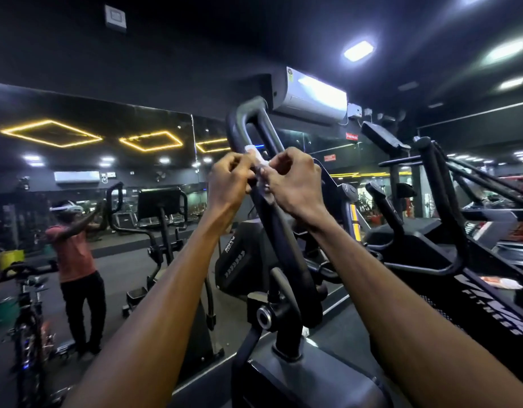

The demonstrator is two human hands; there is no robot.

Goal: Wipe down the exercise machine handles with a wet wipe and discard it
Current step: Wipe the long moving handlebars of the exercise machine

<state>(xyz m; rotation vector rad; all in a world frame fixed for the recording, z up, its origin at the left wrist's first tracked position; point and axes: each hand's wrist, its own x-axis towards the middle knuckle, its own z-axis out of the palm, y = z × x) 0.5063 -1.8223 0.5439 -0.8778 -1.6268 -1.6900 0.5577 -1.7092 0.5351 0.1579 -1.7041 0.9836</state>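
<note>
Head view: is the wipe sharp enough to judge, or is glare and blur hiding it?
Head view: dim gym; wet wipe small, overexposed white, edges smeared; both hands pinch it against the handle; air conditioner glares; wide-angle bending at edges.

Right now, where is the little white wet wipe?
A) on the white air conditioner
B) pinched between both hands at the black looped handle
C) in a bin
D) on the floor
B: the left hand and right hand both pinch the little white wet wipe against the black looped handle.

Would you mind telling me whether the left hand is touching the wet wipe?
Touching: the head view shows the left hand pinching the wipe against the handle, opposite the right hand.
</note>
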